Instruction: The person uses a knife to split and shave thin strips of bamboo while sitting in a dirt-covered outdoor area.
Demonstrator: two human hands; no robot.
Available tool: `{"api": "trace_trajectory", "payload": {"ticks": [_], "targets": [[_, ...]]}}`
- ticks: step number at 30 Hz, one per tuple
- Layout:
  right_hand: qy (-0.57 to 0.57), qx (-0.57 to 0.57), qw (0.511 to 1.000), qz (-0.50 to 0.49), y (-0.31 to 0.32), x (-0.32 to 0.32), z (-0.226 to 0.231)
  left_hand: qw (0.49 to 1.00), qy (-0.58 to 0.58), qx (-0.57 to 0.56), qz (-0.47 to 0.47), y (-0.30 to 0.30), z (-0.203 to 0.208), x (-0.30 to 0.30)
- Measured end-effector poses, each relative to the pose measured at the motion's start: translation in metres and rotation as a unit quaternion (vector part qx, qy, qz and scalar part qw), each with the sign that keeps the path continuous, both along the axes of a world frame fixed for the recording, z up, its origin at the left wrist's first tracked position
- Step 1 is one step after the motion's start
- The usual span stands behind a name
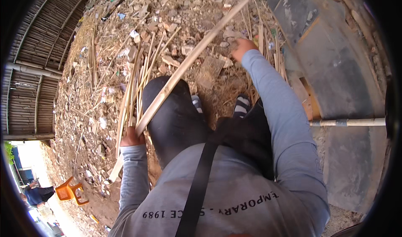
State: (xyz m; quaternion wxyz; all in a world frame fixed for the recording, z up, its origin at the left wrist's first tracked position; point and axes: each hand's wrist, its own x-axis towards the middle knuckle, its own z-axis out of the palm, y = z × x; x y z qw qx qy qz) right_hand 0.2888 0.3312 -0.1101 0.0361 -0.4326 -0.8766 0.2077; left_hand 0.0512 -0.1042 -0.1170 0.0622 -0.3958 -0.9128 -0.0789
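Observation:
A long, pale split bamboo strip (183, 69) slants across my right-to-left view, from beside my left hip up to the far right, passing over my left knee. Closed round its lower part is my left hand (132, 138). Off the strip's right side, below its far end, my right hand (243, 48) is held out over the rubble. Its fingers look bent, but blur hides whether anything is in them. Several thinner bamboo strips (134, 84) lie in a loose bunch on the ground just beyond my left hand.
Stones, broken brick and dry litter cover the ground (167, 19). More strips (276, 59) lie right of my right hand. Grey sheet panels (335, 56) line the right side, crossed by a pole (360, 122). A bamboo wall (29, 94), an orange chair (70, 191) and a person (35, 194) are at left.

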Motion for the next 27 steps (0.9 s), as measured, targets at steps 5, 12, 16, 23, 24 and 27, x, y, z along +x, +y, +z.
{"api": "trace_trajectory", "payload": {"ticks": [5,12,16,23,24,27], "targets": [[-0.018,-0.052,0.994,-0.093,0.013,-0.004,0.026,1.0,0.001,-0.01,0.005,-0.013,0.017,-0.012],[0.034,0.034,0.998,0.047,-0.027,-0.003,0.032,0.983,-0.175,-0.05,0.023,0.012,0.049,0.01],[0.082,0.05,0.987,0.126,-0.031,-0.006,0.037,0.968,-0.23,-0.1,0.013,0.014,0.054,-0.007],[0.056,0.086,0.979,0.179,-0.057,-0.018,0.039,0.972,-0.201,-0.118,0.009,0.019,0.052,-0.011],[0.055,0.084,0.979,0.177,-0.054,-0.017,0.037,0.973,-0.194,-0.121,0.022,0.02,0.05,-0.01],[0.06,0.101,0.984,0.134,-0.049,-0.017,0.036,0.975,-0.194,-0.11,0.006,0.017,0.037,-0.009]]}}
